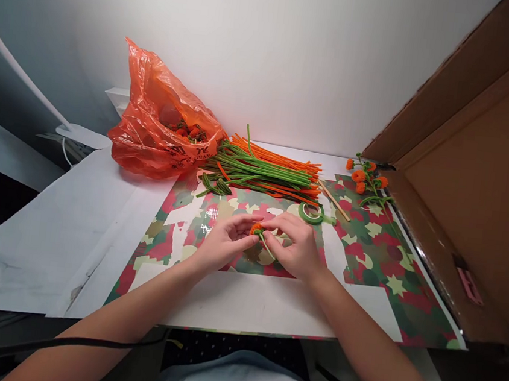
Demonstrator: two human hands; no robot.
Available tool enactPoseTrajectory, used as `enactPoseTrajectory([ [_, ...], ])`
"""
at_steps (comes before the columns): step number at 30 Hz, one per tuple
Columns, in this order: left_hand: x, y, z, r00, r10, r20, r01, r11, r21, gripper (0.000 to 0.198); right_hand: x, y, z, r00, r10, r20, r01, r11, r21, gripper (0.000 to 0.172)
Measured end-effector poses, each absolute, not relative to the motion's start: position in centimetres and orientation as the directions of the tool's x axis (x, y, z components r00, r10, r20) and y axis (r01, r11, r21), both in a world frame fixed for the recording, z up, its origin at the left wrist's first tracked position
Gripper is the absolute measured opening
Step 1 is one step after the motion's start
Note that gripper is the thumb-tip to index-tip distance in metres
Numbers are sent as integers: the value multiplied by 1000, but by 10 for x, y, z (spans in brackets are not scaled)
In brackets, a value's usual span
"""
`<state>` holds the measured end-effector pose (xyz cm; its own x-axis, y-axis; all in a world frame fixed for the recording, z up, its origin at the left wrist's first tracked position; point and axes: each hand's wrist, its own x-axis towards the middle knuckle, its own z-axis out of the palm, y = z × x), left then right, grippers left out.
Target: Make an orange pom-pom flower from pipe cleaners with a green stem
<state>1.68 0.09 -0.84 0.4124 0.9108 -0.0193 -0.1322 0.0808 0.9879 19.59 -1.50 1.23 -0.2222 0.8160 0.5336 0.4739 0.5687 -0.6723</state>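
Between my two hands, over the middle of the camouflage-patterned mat point(215, 259), is a small orange pipe-cleaner flower point(256, 229) with a green stem pointing down to the right. My left hand point(230, 237) pinches the flower from the left, its fingers curled around the orange head. From the right, my right hand point(292, 243) closes on it near its green base. Just beyond my right hand lies a roll of green tape point(311, 213). A bundle of green pipe cleaners point(274, 173) and orange pipe cleaners point(285, 157) lies farther back.
An orange plastic bag point(152, 125) with finished flowers inside stands at back left. A thin wooden stick point(334, 201) lies right of the bundle. A branch of orange flowers point(361, 176) rests near the cardboard wall point(478, 177) on the right. Short dark green twists point(214, 185) lie before the bag.
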Motion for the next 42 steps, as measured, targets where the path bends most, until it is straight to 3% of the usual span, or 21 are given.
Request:
enactPoseTrajectory([
  [7,18,-2,-8,429,903,1,-136,63,989,34,190,-21,4,-117,799,590,576,539,-615,10],
  [13,19,-4,-5,428,901,68,-67,-43,997,26,190,-21,7,-118,869,481,569,457,-684,11],
  [21,17,-3,-10,402,909,108,-2,-117,993,25,189,-23,3,-214,895,391,667,426,-611,13],
  [27,18,-3,-8,400,912,92,-27,-88,996,27,189,-24,7,-147,854,499,617,474,-629,9],
  [33,18,-5,-7,405,912,73,-44,-60,997,28,188,-24,9,-120,863,491,593,459,-662,9],
  [38,17,-5,-10,403,909,104,-5,-111,994,27,189,-24,4,-137,910,391,578,394,-714,9],
  [42,15,-5,-10,395,906,153,61,-192,979,26,187,-26,2,-162,926,341,660,358,-660,7],
])
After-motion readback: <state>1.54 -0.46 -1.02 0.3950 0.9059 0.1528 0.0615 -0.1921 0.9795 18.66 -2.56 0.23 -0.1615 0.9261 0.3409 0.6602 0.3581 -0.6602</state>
